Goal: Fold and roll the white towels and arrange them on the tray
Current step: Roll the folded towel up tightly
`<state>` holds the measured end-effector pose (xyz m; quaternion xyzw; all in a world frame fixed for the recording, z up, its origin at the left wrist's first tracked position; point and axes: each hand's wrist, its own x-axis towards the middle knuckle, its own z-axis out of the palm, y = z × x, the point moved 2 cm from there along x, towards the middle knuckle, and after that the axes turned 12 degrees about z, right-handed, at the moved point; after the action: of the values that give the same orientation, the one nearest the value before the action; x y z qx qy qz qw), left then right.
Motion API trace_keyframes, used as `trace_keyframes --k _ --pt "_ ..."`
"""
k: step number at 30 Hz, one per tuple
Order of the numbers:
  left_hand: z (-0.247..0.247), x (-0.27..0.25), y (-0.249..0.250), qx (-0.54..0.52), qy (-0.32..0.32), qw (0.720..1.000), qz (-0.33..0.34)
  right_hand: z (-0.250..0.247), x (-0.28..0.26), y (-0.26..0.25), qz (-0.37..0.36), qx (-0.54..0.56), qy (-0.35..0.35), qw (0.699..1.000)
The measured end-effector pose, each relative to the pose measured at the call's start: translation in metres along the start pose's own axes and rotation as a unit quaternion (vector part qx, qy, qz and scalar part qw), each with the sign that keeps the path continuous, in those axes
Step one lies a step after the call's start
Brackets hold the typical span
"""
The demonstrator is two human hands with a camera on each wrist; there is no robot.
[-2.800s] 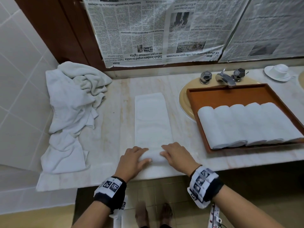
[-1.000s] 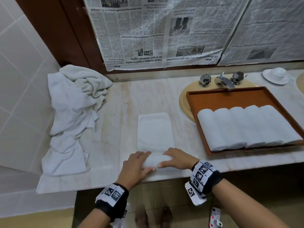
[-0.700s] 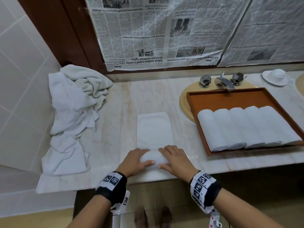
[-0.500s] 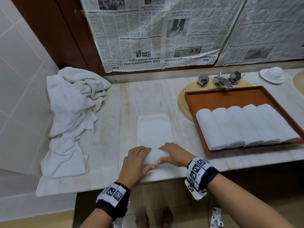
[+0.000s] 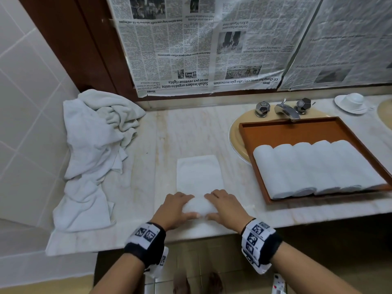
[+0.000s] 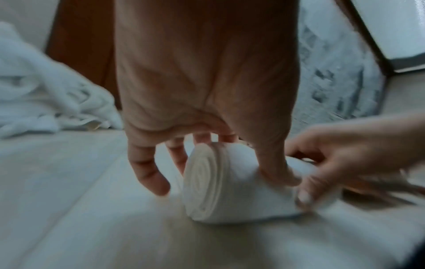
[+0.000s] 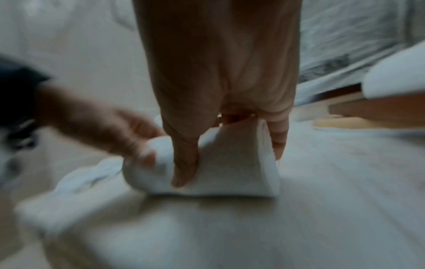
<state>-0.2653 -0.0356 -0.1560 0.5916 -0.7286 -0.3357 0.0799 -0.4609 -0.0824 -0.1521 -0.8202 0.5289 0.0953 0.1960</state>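
At the far left of the counter (image 5: 161,132), against the tiled wall, lies a crumpled towel heap (image 5: 93,149), spilling down toward the front edge.

Near the middle front, a folded towel (image 5: 198,172) lies flat as a narrow strip running away from the person. Its near end is wound into a roll (image 5: 198,205); the left wrist view shows the spiral of layers at the roll's end (image 6: 202,183).

The left hand (image 5: 172,211) covers the roll's left part, fingers curved over the top and thumb pressed against the near side, so its grip is wrapped round the roll. The right hand (image 5: 226,209) does the same on the right part: fingers draped over the top, thumb against the near face, as the right wrist view shows (image 7: 184,163). Both wrist views are blurred, so finer finger detail cannot be told.

To the right, a brown tray (image 5: 297,130) sits across a yellowish sink (image 5: 235,132), below the tap (image 5: 286,110). Five rolled towels (image 5: 314,166) lie side by side in the tray's near half, touching one another; the far half shows bare tray floor.

At the far right stands a white cup (image 5: 353,101) on a saucer. Newspaper (image 5: 197,43) covers the wall behind the counter.
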Motion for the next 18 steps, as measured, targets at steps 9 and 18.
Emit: trace_keyframes --k 9,18 --pt "0.018 -0.016 0.001 -0.025 0.032 0.999 0.002 -0.025 -0.005 0.013 -0.009 0.114 -0.152 0.982" --pt "-0.004 0.0 -0.004 -0.047 0.006 0.999 -0.022 -0.006 0.0 0.006 -0.007 0.116 -0.035 0.993"
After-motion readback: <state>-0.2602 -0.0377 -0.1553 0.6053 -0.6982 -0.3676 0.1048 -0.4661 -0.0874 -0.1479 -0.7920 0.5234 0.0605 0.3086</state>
